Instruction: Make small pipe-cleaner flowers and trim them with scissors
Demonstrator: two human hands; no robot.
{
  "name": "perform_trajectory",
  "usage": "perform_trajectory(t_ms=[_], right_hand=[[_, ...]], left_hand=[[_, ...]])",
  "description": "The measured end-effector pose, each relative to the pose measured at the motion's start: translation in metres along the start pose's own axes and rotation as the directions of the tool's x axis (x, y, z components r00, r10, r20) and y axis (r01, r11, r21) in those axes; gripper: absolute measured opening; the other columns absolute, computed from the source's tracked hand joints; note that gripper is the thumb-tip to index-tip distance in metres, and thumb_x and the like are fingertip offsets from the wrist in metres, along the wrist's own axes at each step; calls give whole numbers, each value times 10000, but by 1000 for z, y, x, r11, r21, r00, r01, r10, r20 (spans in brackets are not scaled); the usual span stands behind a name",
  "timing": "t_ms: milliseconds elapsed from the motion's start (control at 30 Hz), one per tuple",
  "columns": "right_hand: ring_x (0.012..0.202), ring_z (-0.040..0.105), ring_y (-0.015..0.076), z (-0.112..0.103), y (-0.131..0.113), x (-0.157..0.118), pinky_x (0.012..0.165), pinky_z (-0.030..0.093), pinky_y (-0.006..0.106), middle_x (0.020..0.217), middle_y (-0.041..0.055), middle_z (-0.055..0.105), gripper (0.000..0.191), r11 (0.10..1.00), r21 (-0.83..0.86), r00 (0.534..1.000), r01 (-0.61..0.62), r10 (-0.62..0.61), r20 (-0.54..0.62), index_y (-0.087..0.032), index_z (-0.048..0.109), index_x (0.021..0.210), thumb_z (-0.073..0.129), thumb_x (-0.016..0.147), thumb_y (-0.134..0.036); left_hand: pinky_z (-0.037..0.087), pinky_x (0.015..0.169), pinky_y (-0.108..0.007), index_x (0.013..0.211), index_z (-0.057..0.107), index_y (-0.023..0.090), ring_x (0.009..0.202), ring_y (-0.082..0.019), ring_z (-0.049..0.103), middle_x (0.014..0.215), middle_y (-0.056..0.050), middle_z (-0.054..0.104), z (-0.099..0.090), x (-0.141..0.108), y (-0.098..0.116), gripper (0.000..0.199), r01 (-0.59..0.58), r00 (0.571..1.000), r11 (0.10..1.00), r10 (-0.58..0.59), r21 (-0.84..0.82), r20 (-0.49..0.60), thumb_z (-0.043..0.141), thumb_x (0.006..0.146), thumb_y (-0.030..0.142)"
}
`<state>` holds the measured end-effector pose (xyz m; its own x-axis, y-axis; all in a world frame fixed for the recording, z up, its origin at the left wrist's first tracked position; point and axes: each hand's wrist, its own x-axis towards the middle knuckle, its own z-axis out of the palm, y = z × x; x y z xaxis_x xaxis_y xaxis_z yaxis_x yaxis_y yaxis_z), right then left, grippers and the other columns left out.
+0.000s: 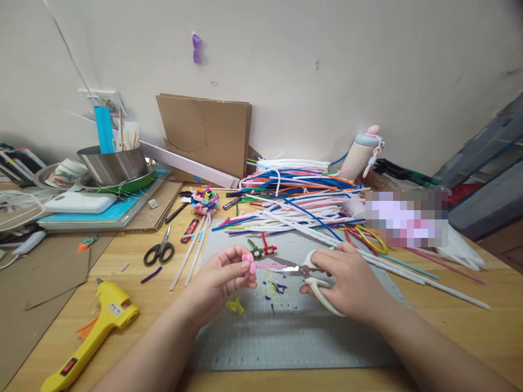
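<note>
My left hand (223,277) pinches a pink pipe-cleaner flower (249,263) whose pink stem points right. In my right hand (345,280) is a pair of scissors (321,291) with pale handles, the blades slightly parted and lying at the stem's end. Both hands are above a grey cutting mat (294,343). Purple and yellow snippets (280,288) lie scattered under the blades. Behind the flower rest a green pipe-cleaner piece (256,249) and a red one (269,248). A yellow piece (235,306) is partly below my left hand.
A yellow glue gun (108,316) lies at the left, near black-handled scissors (159,251). Heaped pipe cleaners (298,201) cover the mat's back edge. A metal pot (112,165) stands back left; cardboard (204,136) leans on the wall. A bottle (359,155) stands back right.
</note>
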<state>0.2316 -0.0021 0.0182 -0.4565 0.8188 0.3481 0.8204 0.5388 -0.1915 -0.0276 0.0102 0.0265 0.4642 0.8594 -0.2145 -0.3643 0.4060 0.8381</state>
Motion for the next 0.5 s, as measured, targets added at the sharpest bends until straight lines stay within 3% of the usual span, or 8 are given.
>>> perform_trajectory(t_ms=[500], right_hand=[[627, 470, 136, 7, -2, -2, 657, 217, 318, 693, -5, 601, 159, 999, -41, 1000, 5, -5, -1, -196, 536, 680, 567, 757, -331]], left_hand=[[496, 630, -227, 835, 588, 135, 619, -82, 535, 705, -9, 555, 1, 1, -3, 117, 14, 1000, 1000, -13, -25, 23, 651, 752, 187]])
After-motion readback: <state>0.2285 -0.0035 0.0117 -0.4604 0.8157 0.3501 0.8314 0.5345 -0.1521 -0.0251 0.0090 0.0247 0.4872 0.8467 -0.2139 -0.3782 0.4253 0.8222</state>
